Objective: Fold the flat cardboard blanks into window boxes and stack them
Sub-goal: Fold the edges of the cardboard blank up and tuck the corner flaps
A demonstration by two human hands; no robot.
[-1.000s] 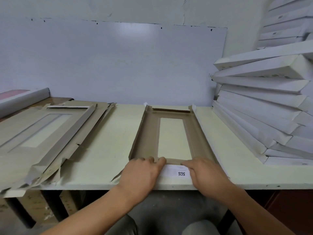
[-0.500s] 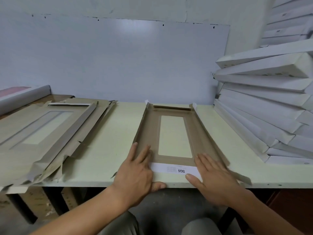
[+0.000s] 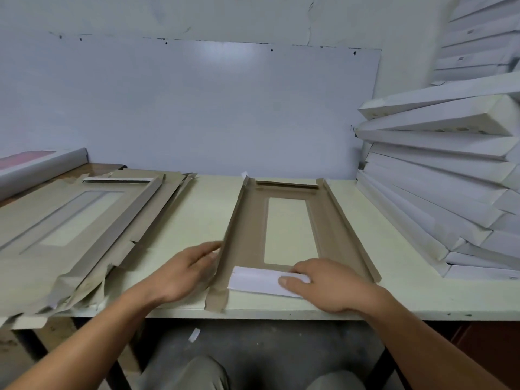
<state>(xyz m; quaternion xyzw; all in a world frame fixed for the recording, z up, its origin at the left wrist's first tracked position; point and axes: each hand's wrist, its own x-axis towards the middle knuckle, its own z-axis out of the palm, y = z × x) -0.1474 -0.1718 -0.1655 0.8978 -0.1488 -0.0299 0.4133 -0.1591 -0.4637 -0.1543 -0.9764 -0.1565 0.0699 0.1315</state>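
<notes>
Here the blank (image 3: 247, 237) lay brown side up on the bench (image 3: 408, 282), just ahead of both hands, its window (image 3: 289, 229) showing the pale top beneath. The left hand (image 3: 180, 274) rested at the blank's left wall, fingers (image 3: 208, 249) straight and loosely together, their tips touching the raised side flap from outside. The right hand (image 3: 326, 285) lay on the near end flap (image 3: 259, 281), which was turned over white side up; its fingers were slightly curled and pressed down on the flap, with the thumb flat along the white strip, and no grip could be made out. Beyond the fingertips the blank's two long sides stood partly raised, and its far end flap was folded inward. Left of the left hand, well apart from it, a heap of blanks (image 3: 70, 229) spread over the bench edge. Right of the right hand, folded white boxes (image 3: 439, 198) were stacked at a slant against the wall. Below the bench edge the person's knees showed, with a paper scrap (image 3: 194, 334) on the floor.
</notes>
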